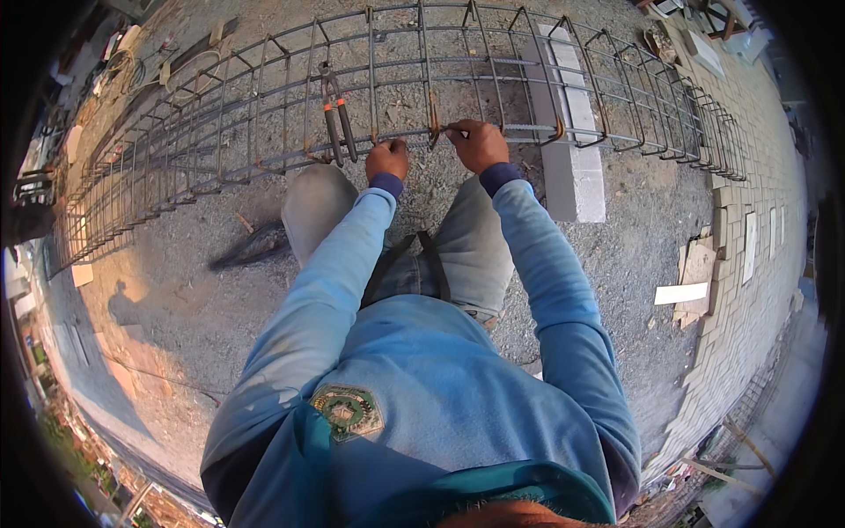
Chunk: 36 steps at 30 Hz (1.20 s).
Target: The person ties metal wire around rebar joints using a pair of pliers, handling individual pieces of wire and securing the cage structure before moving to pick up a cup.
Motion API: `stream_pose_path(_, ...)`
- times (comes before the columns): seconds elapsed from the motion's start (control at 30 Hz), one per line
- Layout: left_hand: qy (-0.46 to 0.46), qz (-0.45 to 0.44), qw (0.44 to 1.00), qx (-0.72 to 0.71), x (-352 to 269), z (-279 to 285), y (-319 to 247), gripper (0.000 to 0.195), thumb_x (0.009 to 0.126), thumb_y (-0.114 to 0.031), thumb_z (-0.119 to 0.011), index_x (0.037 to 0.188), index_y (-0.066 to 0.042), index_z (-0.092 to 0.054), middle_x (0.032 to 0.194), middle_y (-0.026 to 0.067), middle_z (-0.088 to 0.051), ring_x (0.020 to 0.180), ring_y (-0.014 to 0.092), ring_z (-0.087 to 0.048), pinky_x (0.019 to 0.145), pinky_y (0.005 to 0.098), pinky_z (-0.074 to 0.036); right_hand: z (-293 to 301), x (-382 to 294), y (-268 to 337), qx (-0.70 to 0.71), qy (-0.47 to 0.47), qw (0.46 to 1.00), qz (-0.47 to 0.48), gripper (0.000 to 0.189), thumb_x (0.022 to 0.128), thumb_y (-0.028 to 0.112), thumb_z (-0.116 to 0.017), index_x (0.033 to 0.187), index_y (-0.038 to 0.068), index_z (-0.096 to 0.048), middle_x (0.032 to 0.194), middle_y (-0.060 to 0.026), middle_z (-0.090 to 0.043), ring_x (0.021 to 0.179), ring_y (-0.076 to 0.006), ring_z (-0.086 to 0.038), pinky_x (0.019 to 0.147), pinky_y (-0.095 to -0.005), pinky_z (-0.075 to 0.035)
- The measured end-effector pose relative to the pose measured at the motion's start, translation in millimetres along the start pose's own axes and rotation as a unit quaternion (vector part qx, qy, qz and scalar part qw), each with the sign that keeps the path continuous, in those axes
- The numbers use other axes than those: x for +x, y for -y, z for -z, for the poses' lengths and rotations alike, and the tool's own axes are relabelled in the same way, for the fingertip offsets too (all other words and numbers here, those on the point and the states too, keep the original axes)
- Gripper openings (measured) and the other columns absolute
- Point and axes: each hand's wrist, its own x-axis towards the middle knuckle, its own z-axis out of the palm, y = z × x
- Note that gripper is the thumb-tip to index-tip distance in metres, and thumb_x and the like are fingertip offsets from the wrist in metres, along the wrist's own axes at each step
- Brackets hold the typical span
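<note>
A long steel rebar cage point(428, 79) with square stirrups stretches across the ground before me. At its near lower bar, my right hand point(478, 145) pinches thumb and forefinger together beside a rusty tie wire point(434, 129), which wraps the joint of a stirrup and the bar. What sits between those fingertips looks like a wire end, though it is tiny. My left hand point(388, 160) is curled against the same bar, left of that joint; its fingers hide whatever it may grip. End-cutting pincers point(339, 122) with dark handles and orange bands hang on the cage, left of my left hand.
A pale lightweight concrete block point(574, 152) lies beneath the cage on the right. Stacked paving blocks point(746, 198) line the right side, with cardboard point(696, 274) and a white strip point(680, 294) beside them. Gravel ground point(634, 251) surrounds my knees. Another person's dark sleeve shows far left.
</note>
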Motion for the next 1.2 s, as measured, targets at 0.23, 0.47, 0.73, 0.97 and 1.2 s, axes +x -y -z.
stream_pose_path(0.23, 0.129, -0.054, 0.988, -0.066, -28.6, -2.0, -37.2, 0.052, 0.077, -0.033, -0.073, 0.110, 0.005, -0.060, 0.084, 0.0099, -0.067, 0.063, 0.012, -0.062, 0.055, 0.0267, -0.048, -3.3, 1.3, -10.8, 0.011, -0.006, 1.000, 0.000, 0.021, 0.079, 0.032, -0.064, 0.095, 0.018, -0.071, 0.090, -0.0116, -0.068, 0.086, -0.0310, -0.064, 0.076, -0.0410, -0.050)
stream_pose_path(0.47, 0.149, -0.005, 0.981, -0.127, -27.6, -4.9, -30.6, 0.046, 0.076, -0.030, -0.073, 0.105, 0.004, -0.061, 0.082, 0.0082, -0.067, 0.063, 0.011, -0.061, 0.053, 0.0253, -0.047, -0.9, -2.5, -3.4, 0.014, -0.004, 1.000, -0.017, 0.022, 0.080, 0.032, -0.063, 0.094, 0.017, -0.071, 0.090, -0.0126, -0.068, 0.087, -0.0319, -0.064, 0.077, -0.0415, -0.050)
stream_pose_path(0.73, 0.094, 0.016, 0.982, -0.161, -14.1, -8.6, -18.7, 0.040, 0.076, -0.028, -0.073, 0.098, 0.005, -0.063, 0.075, 0.0091, -0.067, 0.060, 0.014, -0.061, 0.054, 0.0276, -0.047, -3.5, -2.7, -1.7, 0.033, -0.024, 0.999, 0.016, 0.024, 0.081, 0.031, -0.064, 0.094, 0.012, -0.071, 0.088, -0.0163, -0.067, 0.083, -0.0338, -0.065, 0.073, -0.0413, -0.050)
stream_pose_path(0.97, 0.182, 0.084, 0.948, -0.246, -28.9, -9.4, -45.1, 0.030, 0.080, -0.018, -0.068, 0.104, -0.001, -0.062, 0.083, 0.0050, -0.066, 0.068, 0.013, -0.064, 0.054, 0.0239, -0.047, -3.7, -5.0, -1.6, 0.039, -0.021, 0.999, -0.015, 0.022, 0.080, 0.030, -0.064, 0.094, 0.015, -0.071, 0.090, -0.0140, -0.068, 0.086, -0.0331, -0.064, 0.075, -0.0418, -0.050)
stream_pose_path(1.2, 0.181, 0.154, 0.908, -0.345, -26.9, -5.0, -45.4, 0.015, 0.083, -0.013, -0.065, 0.093, -0.004, -0.064, 0.083, 0.0041, -0.067, 0.070, 0.014, -0.065, 0.056, 0.0233, -0.049, -2.7, -4.7, -4.2, 0.039, -0.016, 0.999, -0.020, 0.022, 0.080, 0.031, -0.065, 0.094, 0.015, -0.071, 0.092, -0.0143, -0.067, 0.087, -0.0330, -0.064, 0.076, -0.0420, -0.050)
